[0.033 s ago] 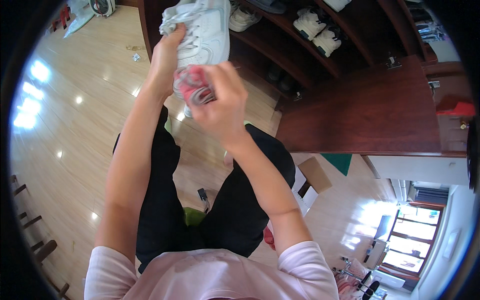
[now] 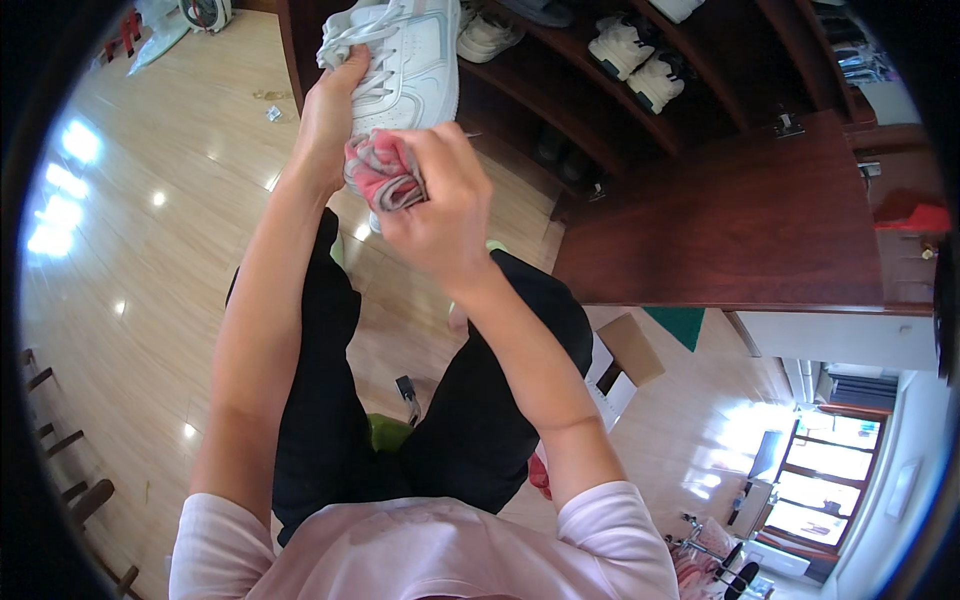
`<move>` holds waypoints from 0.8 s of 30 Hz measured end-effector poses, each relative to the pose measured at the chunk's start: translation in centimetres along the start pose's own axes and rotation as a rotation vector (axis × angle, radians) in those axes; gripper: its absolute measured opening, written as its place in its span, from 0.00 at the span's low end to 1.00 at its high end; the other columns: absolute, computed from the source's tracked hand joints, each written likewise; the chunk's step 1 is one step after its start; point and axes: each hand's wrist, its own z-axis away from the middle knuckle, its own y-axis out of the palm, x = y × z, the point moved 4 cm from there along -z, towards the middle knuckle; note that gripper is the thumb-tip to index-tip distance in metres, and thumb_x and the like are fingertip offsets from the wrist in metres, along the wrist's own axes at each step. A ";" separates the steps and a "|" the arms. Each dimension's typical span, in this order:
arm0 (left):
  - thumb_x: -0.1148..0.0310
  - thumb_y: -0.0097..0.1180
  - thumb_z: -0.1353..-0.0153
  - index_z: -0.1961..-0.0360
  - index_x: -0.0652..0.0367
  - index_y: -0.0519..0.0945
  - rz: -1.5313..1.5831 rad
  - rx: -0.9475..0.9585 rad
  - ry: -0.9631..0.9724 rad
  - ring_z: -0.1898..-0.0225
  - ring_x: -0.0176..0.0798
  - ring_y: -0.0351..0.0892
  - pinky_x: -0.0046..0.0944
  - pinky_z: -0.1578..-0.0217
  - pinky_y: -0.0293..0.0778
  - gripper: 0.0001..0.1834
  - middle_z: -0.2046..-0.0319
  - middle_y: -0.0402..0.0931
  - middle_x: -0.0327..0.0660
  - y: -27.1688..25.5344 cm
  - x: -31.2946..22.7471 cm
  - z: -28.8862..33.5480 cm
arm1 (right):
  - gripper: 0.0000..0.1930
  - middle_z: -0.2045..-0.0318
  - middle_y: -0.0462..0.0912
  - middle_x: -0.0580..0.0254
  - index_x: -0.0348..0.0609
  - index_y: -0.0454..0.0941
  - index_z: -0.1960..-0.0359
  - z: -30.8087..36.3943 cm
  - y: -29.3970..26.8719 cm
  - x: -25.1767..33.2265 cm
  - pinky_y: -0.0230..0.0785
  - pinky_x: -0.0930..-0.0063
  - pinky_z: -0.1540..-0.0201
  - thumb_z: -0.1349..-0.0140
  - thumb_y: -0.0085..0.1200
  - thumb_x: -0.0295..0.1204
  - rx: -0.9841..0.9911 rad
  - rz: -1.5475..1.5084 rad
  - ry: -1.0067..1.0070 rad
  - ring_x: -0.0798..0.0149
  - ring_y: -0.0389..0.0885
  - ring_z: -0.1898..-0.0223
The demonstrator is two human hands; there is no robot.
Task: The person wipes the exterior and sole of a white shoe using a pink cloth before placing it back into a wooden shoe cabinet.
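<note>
A white lace-up sneaker [image 2: 410, 75] is held up in front of me, its toe pointing toward me. My left hand [image 2: 332, 120] grips it from the left side, thumb over the laces and the other fingers hidden beneath. In my right hand [image 2: 445, 195] is a bunched pink and grey cloth [image 2: 385, 172], pressed at the toe end of the sneaker. Part of the toe is hidden behind the cloth.
Ahead to the right stands a dark wooden shoe cabinet with white sneakers [image 2: 640, 65] on its slanted shelves. Its open door [image 2: 720, 225] reaches out to the right. An open cardboard box [image 2: 628, 350] lies beside my right leg, on the shiny tiled floor [image 2: 150, 300].
The cloth and my right hand have shifted very slightly left and look sharper now. The sneaker and left hand have barely moved.
</note>
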 end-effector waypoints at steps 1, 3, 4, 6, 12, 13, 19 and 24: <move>0.52 0.49 0.25 0.47 0.63 0.79 -0.004 -0.036 -0.028 0.57 0.40 0.86 0.40 0.54 0.83 0.23 0.55 0.84 0.46 0.6 0.2 0.6 | 0.12 0.72 0.76 0.56 0.38 0.79 0.66 -0.2 -0.3 -0.3 0.69 0.65 0.68 0.50 0.68 0.26 -0.022 0.062 -0.006 0.54 0.76 0.72; 0.55 0.47 0.24 0.46 0.64 0.77 -0.074 -0.018 0.017 0.59 0.37 0.85 0.40 0.55 0.81 0.22 0.56 0.83 0.44 1.4 0.7 1.0 | 0.12 0.72 0.76 0.56 0.38 0.79 0.67 -1.8 -1.8 -1.3 0.69 0.65 0.69 0.50 0.69 0.27 -0.066 0.178 -0.032 0.54 0.76 0.72; 0.55 0.51 0.25 0.45 0.63 0.76 -0.153 -0.008 0.030 0.59 0.35 0.84 0.38 0.56 0.80 0.21 0.57 0.83 0.42 1.9 1.0 1.2 | 0.12 0.72 0.77 0.55 0.36 0.77 0.67 -2.5 -2.7 -2.5 0.70 0.65 0.69 0.47 0.69 0.28 -0.148 0.182 -0.035 0.54 0.77 0.72; 0.56 0.53 0.26 0.44 0.63 0.76 -0.188 0.026 0.060 0.58 0.33 0.83 0.36 0.55 0.79 0.21 0.56 0.82 0.41 2.2 1.9 1.1 | 0.13 0.73 0.77 0.53 0.36 0.77 0.68 -3.2 -4.5 -5.2 0.70 0.64 0.68 0.45 0.70 0.29 -0.195 0.224 0.128 0.53 0.77 0.72; 0.54 0.50 0.25 0.44 0.62 0.79 -0.002 -0.073 0.060 0.57 0.39 0.87 0.39 0.54 0.83 0.22 0.52 0.84 0.45 0.0 0.0 0.2 | 0.13 0.73 0.77 0.57 0.40 0.81 0.64 -0.4 -0.5 -1.0 0.71 0.65 0.69 0.50 0.70 0.28 0.000 0.096 -0.112 0.56 0.79 0.73; 0.54 0.50 0.25 0.44 0.62 0.79 -0.009 -0.065 0.050 0.56 0.40 0.87 0.40 0.54 0.83 0.23 0.52 0.85 0.46 -0.1 -0.4 0.4 | 0.14 0.73 0.77 0.58 0.41 0.81 0.63 0.1 -0.3 -0.3 0.71 0.65 0.70 0.51 0.70 0.28 0.034 0.121 -0.138 0.56 0.79 0.72; 0.53 0.51 0.26 0.45 0.62 0.80 0.062 0.054 0.004 0.57 0.39 0.87 0.38 0.55 0.83 0.23 0.53 0.85 0.45 2.3 0.1 0.5 | 0.17 0.70 0.78 0.58 0.42 0.82 0.61 -0.7 -2.1 0.4 0.73 0.69 0.70 0.54 0.71 0.28 -0.017 0.270 -0.261 0.56 0.80 0.73; 0.54 0.48 0.25 0.45 0.63 0.78 -0.038 0.072 -0.094 0.57 0.37 0.86 0.37 0.55 0.82 0.22 0.54 0.84 0.45 3.6 1.2 2.1 | 0.13 0.66 0.82 0.63 0.38 0.77 0.67 -3.5 -5.8 -4.9 0.72 0.75 0.64 0.40 0.70 0.32 -0.229 0.222 0.099 0.70 0.80 0.69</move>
